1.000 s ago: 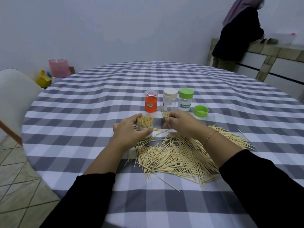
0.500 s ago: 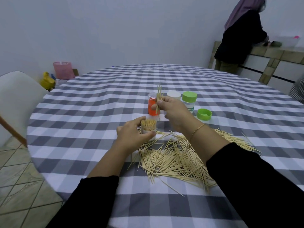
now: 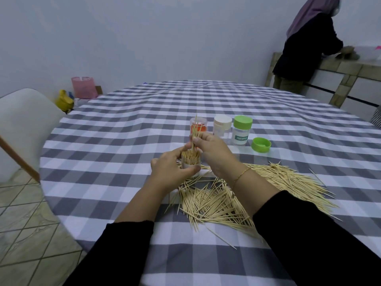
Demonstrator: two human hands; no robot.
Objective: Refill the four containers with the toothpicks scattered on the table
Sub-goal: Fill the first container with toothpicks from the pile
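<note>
Nearest lay the loose toothpick pile (image 3: 237, 195), spread right on the checked table (image 3: 123, 131). I had my left hand (image 3: 171, 172) wrapped round the open container (image 3: 190, 162) to steady it upright; my right hand (image 3: 212, 149) pinched a few toothpicks (image 3: 194, 133) tips-down over its packed mouth. Beyond stood the orange jar (image 3: 198, 126), white-capped jar (image 3: 222, 127), green-capped jar (image 3: 241, 131) and loose green lid (image 3: 261, 144), none blocking.

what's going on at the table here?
A person is refilling toothpick containers by hand. The left hand grips an open container already packed with toothpicks, while the right hand pinches a small bunch of toothpicks upright over its mouth. Three more containers stand behind: an orange one, a white-lidded one and a green-lidded one, with a loose green lid beside them. A large pile of toothpicks lies on the checked tablecloth.
</note>
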